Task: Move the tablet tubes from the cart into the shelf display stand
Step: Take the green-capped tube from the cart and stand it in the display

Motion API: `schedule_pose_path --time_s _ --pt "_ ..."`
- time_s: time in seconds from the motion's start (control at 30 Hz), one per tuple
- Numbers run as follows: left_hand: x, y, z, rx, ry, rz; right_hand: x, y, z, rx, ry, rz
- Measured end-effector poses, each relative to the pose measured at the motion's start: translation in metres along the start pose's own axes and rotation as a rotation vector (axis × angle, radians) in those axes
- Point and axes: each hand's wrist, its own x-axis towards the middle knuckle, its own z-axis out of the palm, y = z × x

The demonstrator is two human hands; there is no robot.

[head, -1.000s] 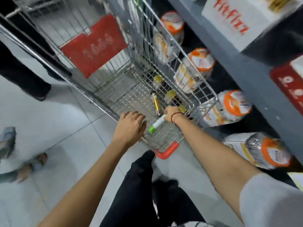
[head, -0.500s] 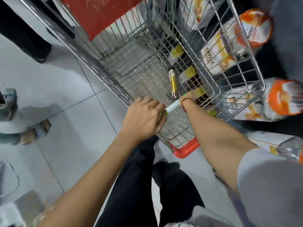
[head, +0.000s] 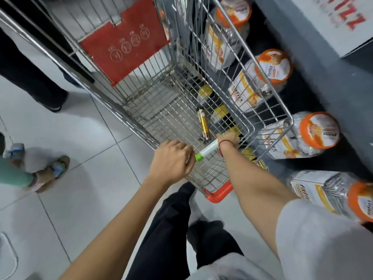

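A white tablet tube with a green cap (head: 207,150) is grasped by the right hand (head: 228,139) low inside the wire cart (head: 201,63). The cart's near rim is clenched by the left hand (head: 171,160). A yellow tube (head: 203,126) is seen lying on the cart floor just beyond the right hand, with further yellow-capped tubes (head: 219,114) beside it. Orange-lidded jars (head: 310,134) are ranged on the shelf beyond the cart's right wall.

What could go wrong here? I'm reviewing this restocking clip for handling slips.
1. The right hand holds the white tube with the green cap by one end only, so it could tip out of the grip.
2. The left hand rests on the cart rim close to the cap, so lifting may knock them together.
3. The gold tube lies loose on the wire floor and may roll.
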Motion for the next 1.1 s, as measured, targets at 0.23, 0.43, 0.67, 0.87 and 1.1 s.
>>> schedule_pose_path --time_s 0.23,0.43,0.67,0.87,1.1 --pt "-0.001 0.0 -0.001 -0.028 -0.052 -0.003 -0.034 -0.005 -0.027 -0.123 -0.115 -0.168" --pt "0.003 0.002 -0.006 -0.014 -0.094 -0.021 -0.076 -0.012 -0.094 -0.146 -0.05 -0.454" --pt "0.042 0.037 -0.023 -0.135 -0.034 0.06 -0.125 -0.004 -0.223 -0.076 -0.052 -0.717" --pt "0.104 0.121 -0.054 -0.241 0.176 0.292 -0.178 0.025 -0.326 0.001 0.192 -0.816" --pt "0.138 0.235 -0.065 -0.243 0.17 0.741 -0.222 0.072 -0.406 0.08 0.493 -0.777"
